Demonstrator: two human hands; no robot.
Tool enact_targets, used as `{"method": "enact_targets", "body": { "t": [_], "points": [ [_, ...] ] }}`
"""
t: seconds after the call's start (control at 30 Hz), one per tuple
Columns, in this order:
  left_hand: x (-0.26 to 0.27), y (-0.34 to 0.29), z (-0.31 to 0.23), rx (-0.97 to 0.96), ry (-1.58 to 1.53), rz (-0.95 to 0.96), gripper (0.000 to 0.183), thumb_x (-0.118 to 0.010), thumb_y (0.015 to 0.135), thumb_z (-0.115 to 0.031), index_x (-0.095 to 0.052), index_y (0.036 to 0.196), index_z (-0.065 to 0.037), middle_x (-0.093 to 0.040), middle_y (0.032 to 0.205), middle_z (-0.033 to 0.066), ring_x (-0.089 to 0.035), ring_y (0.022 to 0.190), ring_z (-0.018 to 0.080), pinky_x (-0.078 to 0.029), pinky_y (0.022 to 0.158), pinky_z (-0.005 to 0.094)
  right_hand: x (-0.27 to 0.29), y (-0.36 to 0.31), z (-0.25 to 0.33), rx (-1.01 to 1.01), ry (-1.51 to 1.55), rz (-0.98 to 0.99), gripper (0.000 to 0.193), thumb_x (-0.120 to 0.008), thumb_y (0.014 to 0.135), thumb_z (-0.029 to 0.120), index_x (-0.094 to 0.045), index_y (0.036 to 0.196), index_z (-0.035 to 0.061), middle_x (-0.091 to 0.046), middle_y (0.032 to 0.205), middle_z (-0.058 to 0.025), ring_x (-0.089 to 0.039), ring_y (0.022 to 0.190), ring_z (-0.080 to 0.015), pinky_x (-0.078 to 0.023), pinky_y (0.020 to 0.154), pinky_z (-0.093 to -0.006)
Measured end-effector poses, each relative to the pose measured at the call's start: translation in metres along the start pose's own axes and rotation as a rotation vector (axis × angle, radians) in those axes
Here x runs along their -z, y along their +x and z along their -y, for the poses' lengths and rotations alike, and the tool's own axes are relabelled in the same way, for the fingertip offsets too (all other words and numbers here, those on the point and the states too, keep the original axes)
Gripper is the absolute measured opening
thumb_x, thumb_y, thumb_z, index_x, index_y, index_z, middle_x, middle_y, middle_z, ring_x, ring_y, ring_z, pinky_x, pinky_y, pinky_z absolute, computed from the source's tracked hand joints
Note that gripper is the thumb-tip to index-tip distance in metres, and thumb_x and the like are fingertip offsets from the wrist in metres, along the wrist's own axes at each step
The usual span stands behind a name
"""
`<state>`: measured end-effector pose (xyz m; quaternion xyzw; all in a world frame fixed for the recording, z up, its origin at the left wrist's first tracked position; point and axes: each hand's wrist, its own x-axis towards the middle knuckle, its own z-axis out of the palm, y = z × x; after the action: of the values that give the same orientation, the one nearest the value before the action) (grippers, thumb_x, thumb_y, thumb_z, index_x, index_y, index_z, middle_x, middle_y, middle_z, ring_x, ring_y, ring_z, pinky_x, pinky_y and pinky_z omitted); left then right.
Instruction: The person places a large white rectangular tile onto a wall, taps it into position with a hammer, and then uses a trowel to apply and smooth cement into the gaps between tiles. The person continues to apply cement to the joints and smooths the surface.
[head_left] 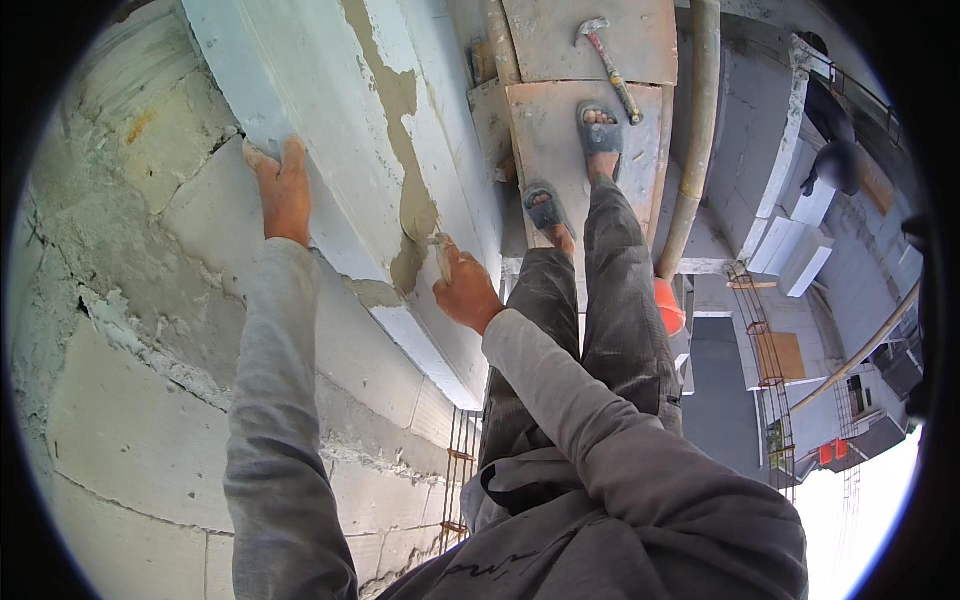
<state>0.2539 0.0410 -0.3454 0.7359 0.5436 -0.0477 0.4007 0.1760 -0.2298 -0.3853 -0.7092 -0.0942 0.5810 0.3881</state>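
A long pale aerated block [330, 150] lies along the wall, a wet grey mortar strip [402, 150] running beside it. My left hand [278, 190] presses on the block's left edge, fingers and thumb apart, not wrapped around it. My right hand [466, 292] is closed around the handle of a trowel [440, 256]. The trowel's blade is against the mortar and mostly smeared with it, so its outline is hard to make out. Another pale block [425, 350] sits just below the mortar, left of my right hand.
My sandalled feet stand on a wooden plank platform [550, 130]. A claw hammer [612, 75] lies there beyond them. Right of it runs a bamboo pole [698, 130]. An orange bucket [669, 306] sits beside my leg. Rough masonry [130, 400] fills the left; another person [832, 130] is at far right.
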Motion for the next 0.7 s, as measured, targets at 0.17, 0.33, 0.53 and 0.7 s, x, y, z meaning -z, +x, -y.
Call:
{"method": "enact_targets", "body": {
  "t": [0.17, 0.33, 0.53, 0.7],
  "points": [
    [-0.002, 0.008, 0.002, 0.058, -0.009, -0.013, 0.081, -0.049, 0.094, -0.024, 0.001, 0.149, 0.008, -0.022, 0.152, 0.0292, -0.028, 0.141, 0.0364, -0.023, 0.116, 0.0370, 0.000, -0.016, -0.015, -0.465, 0.233, 0.220, 0.067, -0.060, 0.079, 0.014, -0.040, 0.140, -0.0030, -0.064, 0.105, -0.0287, -0.063, 0.101, -0.0417, -0.049, 0.093, -0.0446],
    [-0.004, 0.008, -0.002, 0.043, 0.035, -0.048, 0.080, -0.049, 0.094, -0.023, 0.000, 0.150, 0.007, -0.022, 0.153, 0.0267, -0.028, 0.141, 0.0357, -0.023, 0.116, 0.0366, 0.027, 0.058, 0.026, -0.027, 0.217, 0.005, 0.059, -0.060, 0.079, 0.013, -0.046, 0.133, -0.0048, -0.063, 0.102, -0.0323, -0.062, 0.098, -0.0450, -0.050, 0.089, -0.0451],
    [-0.004, 0.007, -0.009, 0.075, -0.015, -0.024, 0.079, -0.048, 0.096, -0.021, 0.002, 0.151, 0.005, -0.020, 0.155, 0.0248, -0.026, 0.142, 0.0335, -0.021, 0.117, 0.0363, 0.037, 0.032, 0.031, -0.175, 0.293, 0.021, 0.057, -0.058, 0.081, 0.012, -0.046, 0.134, -0.0048, -0.064, 0.101, -0.0304, -0.063, 0.097, -0.0436, -0.051, 0.087, -0.0452],
    [-0.002, 0.008, -0.004, 0.063, -0.045, -0.006, 0.077, -0.047, 0.097, -0.021, 0.002, 0.151, 0.004, -0.017, 0.156, 0.0240, -0.023, 0.143, 0.0326, -0.019, 0.117, 0.0366, 0.047, 0.129, 0.056, 0.040, 0.169, -0.029, 0.060, -0.058, 0.081, 0.014, -0.045, 0.137, -0.0008, -0.064, 0.109, -0.0282, -0.064, 0.099, -0.0413, -0.051, 0.092, -0.0438]
  ]
}}
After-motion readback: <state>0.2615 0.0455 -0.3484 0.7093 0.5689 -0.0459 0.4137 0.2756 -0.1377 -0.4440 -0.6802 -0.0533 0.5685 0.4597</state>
